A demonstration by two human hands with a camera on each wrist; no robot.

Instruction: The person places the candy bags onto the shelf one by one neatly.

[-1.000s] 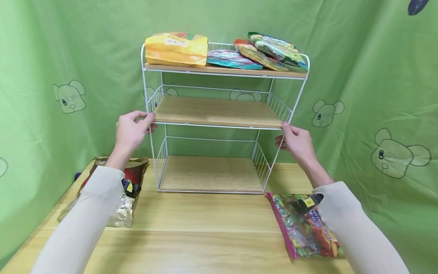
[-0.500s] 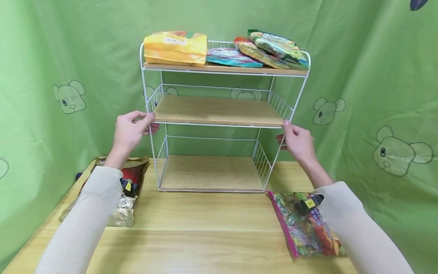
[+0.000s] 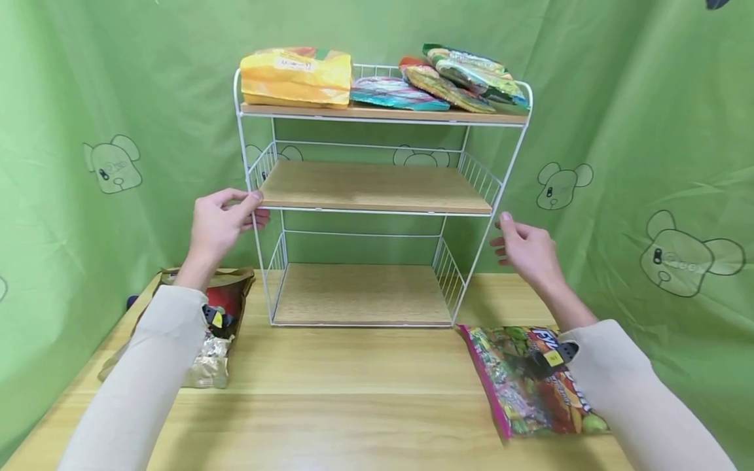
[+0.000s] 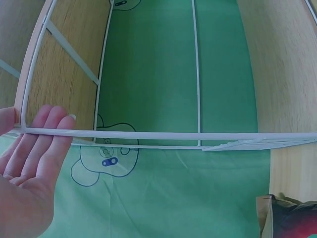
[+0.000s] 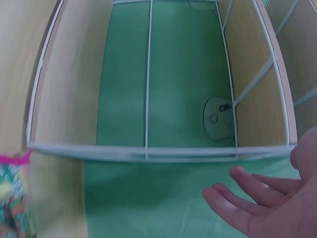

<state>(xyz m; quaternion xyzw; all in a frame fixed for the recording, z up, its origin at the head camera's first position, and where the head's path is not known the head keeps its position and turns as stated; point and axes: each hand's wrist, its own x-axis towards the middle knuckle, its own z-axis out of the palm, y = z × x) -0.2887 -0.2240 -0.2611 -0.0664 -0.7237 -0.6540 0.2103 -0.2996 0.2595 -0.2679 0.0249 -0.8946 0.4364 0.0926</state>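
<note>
The right hand (image 3: 527, 252) has just come away from the white wire rack (image 3: 377, 190): a half second ago it gripped the right front corner at the middle shelf (image 3: 318, 183), and now it hovers just beside that corner with a narrow gap showing. Its fingers are apart, loosely bent, and hold nothing. The left hand (image 3: 220, 219) remains at the opposite corner, its thumb in front and its fingers behind, clamped on the rack. The rack stands upright on the desk (image 3: 353, 366) and looks steady enough to do without the second hand, which suggests that its placing is nearly settled.

The packets on the top shelf (image 3: 377, 114) keep their arrangement: a bulky yellow bag (image 3: 294, 77) at the left, a flat teal packet (image 3: 394, 93) beside it, then a brownish packet (image 3: 444, 87) and a green packet (image 3: 471, 69) overlapping it. On the desk, a pink-edged bag (image 3: 524, 392) shows wrapped sweets; the contents of the red-and-gold bag (image 3: 232, 297) cannot be seen.
</note>
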